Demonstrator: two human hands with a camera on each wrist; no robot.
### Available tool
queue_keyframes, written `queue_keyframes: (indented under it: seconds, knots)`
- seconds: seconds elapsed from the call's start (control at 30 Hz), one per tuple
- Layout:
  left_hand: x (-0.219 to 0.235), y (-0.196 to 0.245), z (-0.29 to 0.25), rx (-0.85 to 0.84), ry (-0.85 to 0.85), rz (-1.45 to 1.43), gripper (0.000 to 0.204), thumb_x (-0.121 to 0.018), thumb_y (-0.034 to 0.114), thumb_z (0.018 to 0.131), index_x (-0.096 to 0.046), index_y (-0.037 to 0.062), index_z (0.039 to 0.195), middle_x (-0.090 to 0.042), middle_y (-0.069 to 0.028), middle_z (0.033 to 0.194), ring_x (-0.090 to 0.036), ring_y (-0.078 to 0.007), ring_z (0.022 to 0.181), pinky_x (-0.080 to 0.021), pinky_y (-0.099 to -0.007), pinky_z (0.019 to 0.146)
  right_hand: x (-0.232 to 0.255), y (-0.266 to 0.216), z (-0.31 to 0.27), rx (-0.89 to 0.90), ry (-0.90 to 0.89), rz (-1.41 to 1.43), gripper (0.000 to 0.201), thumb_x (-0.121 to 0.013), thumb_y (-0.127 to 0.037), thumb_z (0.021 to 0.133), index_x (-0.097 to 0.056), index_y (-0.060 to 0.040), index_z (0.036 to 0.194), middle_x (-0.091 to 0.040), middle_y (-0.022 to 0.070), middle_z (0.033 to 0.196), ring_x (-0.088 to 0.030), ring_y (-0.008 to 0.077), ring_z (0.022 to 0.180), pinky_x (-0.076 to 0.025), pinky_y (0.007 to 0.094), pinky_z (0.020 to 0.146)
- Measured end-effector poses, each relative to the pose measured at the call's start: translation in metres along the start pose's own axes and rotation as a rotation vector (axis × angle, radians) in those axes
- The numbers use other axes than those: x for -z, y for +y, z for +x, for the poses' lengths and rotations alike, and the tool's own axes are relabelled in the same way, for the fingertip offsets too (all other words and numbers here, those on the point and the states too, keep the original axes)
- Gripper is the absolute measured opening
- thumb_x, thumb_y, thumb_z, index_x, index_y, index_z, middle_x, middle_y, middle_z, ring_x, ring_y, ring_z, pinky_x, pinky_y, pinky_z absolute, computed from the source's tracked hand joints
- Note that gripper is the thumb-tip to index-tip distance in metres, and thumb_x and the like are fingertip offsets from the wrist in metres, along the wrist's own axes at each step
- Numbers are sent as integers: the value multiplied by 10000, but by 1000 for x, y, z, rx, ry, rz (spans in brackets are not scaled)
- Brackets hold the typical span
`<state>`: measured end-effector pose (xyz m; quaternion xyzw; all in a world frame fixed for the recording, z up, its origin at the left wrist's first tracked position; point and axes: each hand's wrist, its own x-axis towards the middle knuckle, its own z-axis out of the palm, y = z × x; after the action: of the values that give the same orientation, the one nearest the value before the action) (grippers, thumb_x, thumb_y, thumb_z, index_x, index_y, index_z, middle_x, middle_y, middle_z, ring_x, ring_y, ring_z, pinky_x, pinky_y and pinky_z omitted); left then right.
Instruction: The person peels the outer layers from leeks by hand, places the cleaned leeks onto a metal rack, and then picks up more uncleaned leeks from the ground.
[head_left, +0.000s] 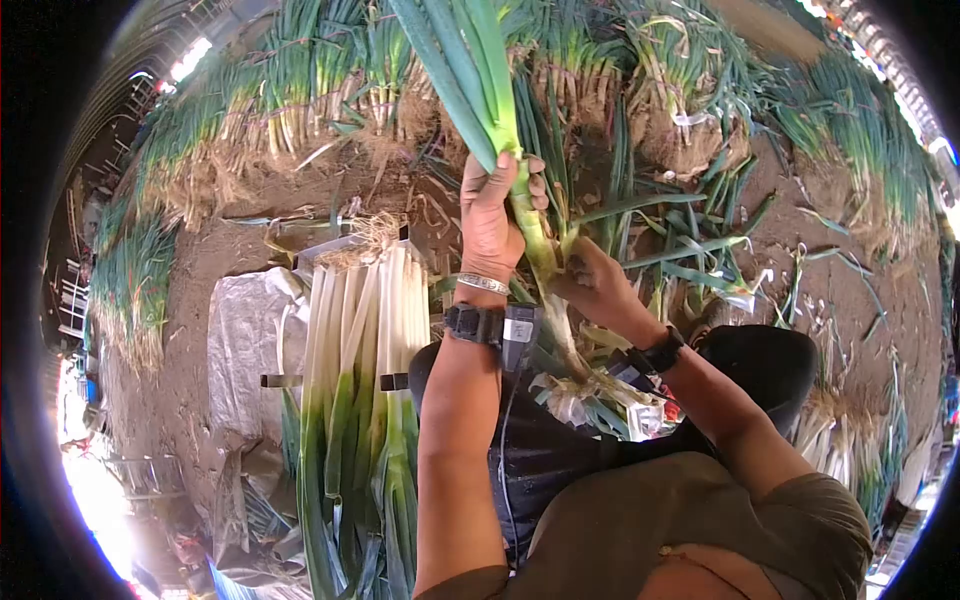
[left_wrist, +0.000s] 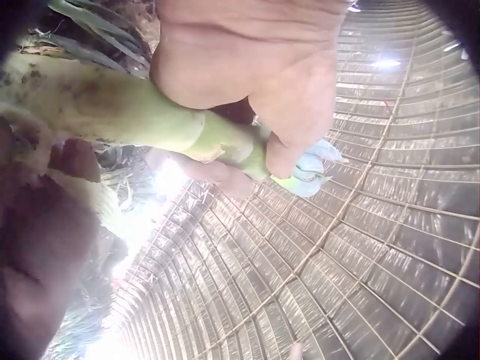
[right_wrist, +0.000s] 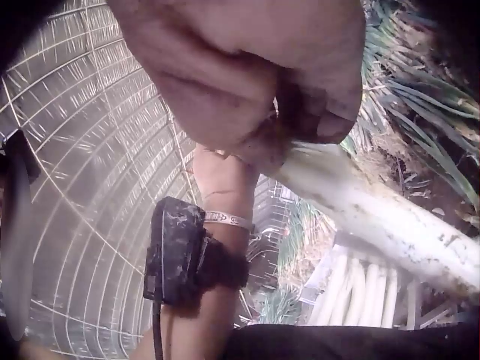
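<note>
A large green onion stands slanted before the person, leaves up and roots down by the lap. The left hand grips its stalk just below the leaves; in the left wrist view the left hand has fingers and thumb round the green stalk. Lower down, the right hand pinches at the stalk's side, where a thin outer layer stands off. The right wrist view shows the right hand with curled fingers at the white stalk, which is streaked with dirt.
A pile of green onions with white stalks lies at the left on a rack, beside a grey sack. Bundles line the far side. Loose leaves litter the ground at the right.
</note>
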<state>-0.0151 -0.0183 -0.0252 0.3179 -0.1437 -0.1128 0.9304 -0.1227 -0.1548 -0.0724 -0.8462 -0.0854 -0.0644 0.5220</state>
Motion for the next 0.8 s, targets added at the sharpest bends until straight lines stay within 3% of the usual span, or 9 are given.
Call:
queue_keyframes:
  seconds: [0.2, 0.4, 0.47, 0.57, 0.63, 0.7, 0.73, 0.77, 0.8]
  knots:
    - [-1, 2, 1, -53, 92, 4, 216, -635, 182, 891, -544, 80, 1058, -632, -100, 845, -573, -150, 632, -481, -278, 548, -2, -9, 1, -44, 38, 53, 234, -682, -102, 805, -556, 13, 965, -589, 107, 850, -543, 117, 771, -449, 289, 666]
    - [4, -1, 2, -96, 116, -6, 201, -667, 150, 865, -560, 84, 1020, -616, -66, 830, -561, -135, 643, -478, -276, 574, 10, -6, 4, 213, 62, -80, 191, -694, -69, 754, -530, 14, 805, -501, 119, 747, -504, 210, 638, -413, 343, 587]
    - [4, -1, 3, -95, 148, 1, 185, -669, 128, 860, -561, 93, 1005, -601, -42, 822, -558, -132, 651, -477, -280, 581, 18, -6, 4, 355, -21, -90, 178, -694, -43, 739, -547, 8, 827, -520, 115, 776, -524, 237, 665, -420, 339, 592]
    - [11, 5, 6, -114, 132, 24, 204, -653, 125, 870, -538, 111, 1037, -564, -46, 859, -524, -142, 728, -466, -289, 624, 16, -10, -8, 408, -141, -5, 178, -698, -24, 722, -566, 6, 837, -535, 114, 804, -550, 246, 713, -432, 345, 616]
    - [12, 9, 7, -138, 126, 32, 216, -653, 157, 876, -530, 114, 1048, -552, -36, 866, -513, -143, 737, -460, -289, 633, 22, -14, -13, 360, -206, 7, 178, -683, -19, 769, -585, -5, 917, -582, 88, 861, -579, 223, 770, -462, 328, 669]
    - [10, 14, 7, -122, 125, -59, 229, -634, 206, 894, -514, 117, 1066, -555, -39, 881, -517, -149, 740, -464, -302, 641, 16, -18, -15, 108, 36, 542, 192, -640, -56, 849, -571, -9, 1022, -614, 51, 930, -595, 196, 806, -482, 302, 708]
    - [11, 14, 7, -82, 105, -70, 242, -619, 260, 904, -502, 129, 1071, -553, -39, 891, -517, -151, 749, -464, -309, 654, 15, -17, -12, 2, 111, 580, 192, -558, -121, 930, -525, -27, 1094, -621, 43, 961, -599, 169, 801, -501, 287, 707]
    - [11, 10, 6, -76, 103, -71, 242, -619, 260, 904, -502, 129, 1071, -553, -39, 891, -517, -151, 749, -464, -309, 654, 16, -17, -9, 0, 116, 580, 192, -558, -121, 930, -525, -27, 1094, -621, 43, 961, -599, 169, 801, -501, 287, 707]
    - [11, 5, 5, 12, 125, -98, 251, -620, 280, 902, -496, 134, 1065, -548, -39, 882, -516, -147, 745, -464, -307, 653, 15, -16, -3, -204, 209, 836, 171, -541, -121, 938, -522, -37, 1085, -619, 40, 959, -598, 157, 813, -509, 302, 720]
